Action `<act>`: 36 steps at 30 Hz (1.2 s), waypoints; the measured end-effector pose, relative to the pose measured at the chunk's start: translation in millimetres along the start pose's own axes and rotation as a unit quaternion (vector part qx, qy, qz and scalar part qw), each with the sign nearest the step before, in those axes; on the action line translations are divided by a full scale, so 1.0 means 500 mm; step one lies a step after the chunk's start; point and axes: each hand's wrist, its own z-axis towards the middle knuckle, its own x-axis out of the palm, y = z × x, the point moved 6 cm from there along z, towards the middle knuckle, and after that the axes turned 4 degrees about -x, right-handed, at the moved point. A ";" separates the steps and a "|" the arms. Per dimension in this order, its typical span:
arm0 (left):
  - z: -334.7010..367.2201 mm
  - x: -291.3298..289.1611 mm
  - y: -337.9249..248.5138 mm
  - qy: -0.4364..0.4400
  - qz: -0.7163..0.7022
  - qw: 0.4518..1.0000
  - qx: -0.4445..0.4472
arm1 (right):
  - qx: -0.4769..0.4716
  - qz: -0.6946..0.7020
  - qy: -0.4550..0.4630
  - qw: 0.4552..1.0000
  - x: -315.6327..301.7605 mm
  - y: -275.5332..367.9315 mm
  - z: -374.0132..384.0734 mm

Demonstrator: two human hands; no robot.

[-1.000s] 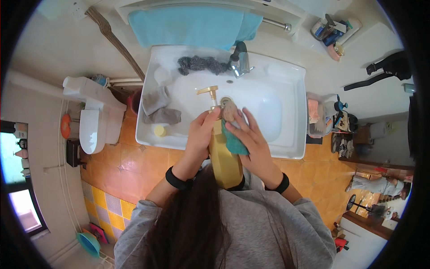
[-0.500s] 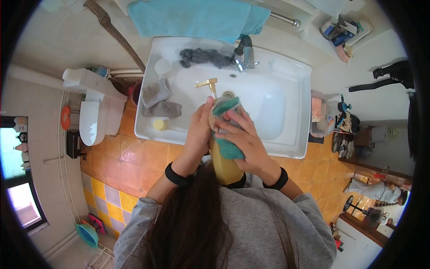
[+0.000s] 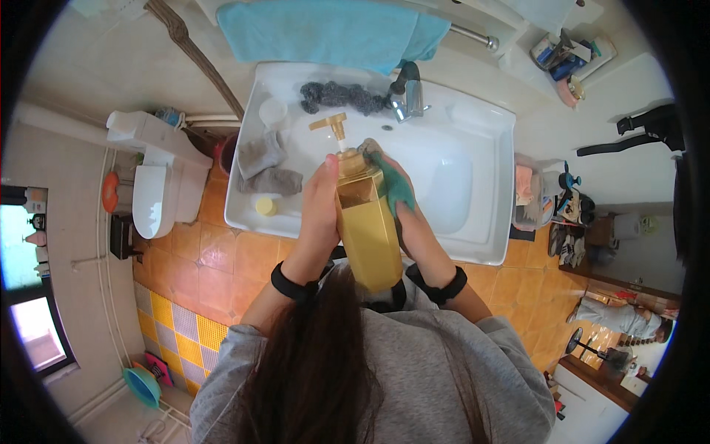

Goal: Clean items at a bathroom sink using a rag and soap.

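Note:
A gold pump bottle (image 3: 368, 244) is held up in front of me, tilted, its gold pump head (image 3: 331, 130) pointing away over the sink. My left hand (image 3: 319, 203) is closed around the bottle's left side, thumb near the shoulder. On the opposite side, my right hand (image 3: 416, 229) presses a green cloth (image 3: 398, 186) with a greyish part against the upper bottle; the cloth and bottle hide most of its fingers. Beyond both hands lies the white sink (image 3: 488, 185).
Along the sink's left side lie grey cloths (image 3: 272, 181), a small yellow round piece (image 3: 265, 206) and a whitish disc (image 3: 273, 112). A dark bunched item (image 3: 344, 96) sits by the faucet (image 3: 413, 100). A blue towel (image 3: 318, 33) hangs behind.
My right hand has shifted with the cloth from the front of the bottle to its right side, uncovering the front. The bottle's body now shows more fully.

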 end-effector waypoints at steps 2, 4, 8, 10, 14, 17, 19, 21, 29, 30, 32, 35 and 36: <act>0.009 -0.003 -0.005 0.006 -0.023 0.996 0.089 | 0.031 0.127 -0.015 0.991 -0.006 -0.025 0.013; 0.034 -0.041 0.014 -0.050 0.080 0.980 0.176 | 0.049 0.094 -0.015 0.994 -0.009 -0.037 0.018; 0.035 -0.058 0.008 -0.187 0.289 0.913 0.218 | -0.013 -0.092 -0.061 0.994 -0.018 0.008 0.027; 0.025 -0.043 0.024 -0.190 0.292 0.909 0.228 | -0.057 -0.321 -0.107 0.939 -0.012 0.038 0.028; 0.018 -0.028 0.063 -0.142 0.222 0.952 0.154 | -0.113 -0.414 -0.092 0.899 0.029 0.065 0.037; 0.027 -0.030 0.055 -0.164 0.120 0.955 0.214 | -0.131 -0.416 -0.074 0.897 0.031 0.066 0.045; 0.037 -0.026 0.056 -0.115 0.056 0.983 0.130 | -0.144 -0.418 -0.067 0.894 0.028 0.068 0.048; 0.050 -0.037 0.051 -0.129 0.068 0.983 0.107 | -0.150 -0.429 -0.021 0.891 0.031 0.066 0.050; 0.075 -0.060 -0.013 -0.187 -0.017 0.977 0.103 | -0.145 -0.413 0.013 0.899 0.027 0.019 -0.014; 0.078 -0.063 -0.025 -0.174 -0.069 0.977 0.105 | -0.136 -0.425 0.026 0.895 0.021 0.005 -0.029; 0.081 -0.070 -0.041 -0.175 -0.064 0.976 0.114 | -0.133 -0.398 0.043 0.907 0.006 -0.021 -0.055; 0.079 -0.065 -0.042 -0.181 -0.069 0.973 0.124 | -0.164 -0.473 0.038 0.865 0.015 -0.002 -0.064; 0.072 -0.053 -0.034 -0.160 -0.035 0.980 0.116 | -0.175 -0.510 0.041 0.841 0.033 0.024 -0.053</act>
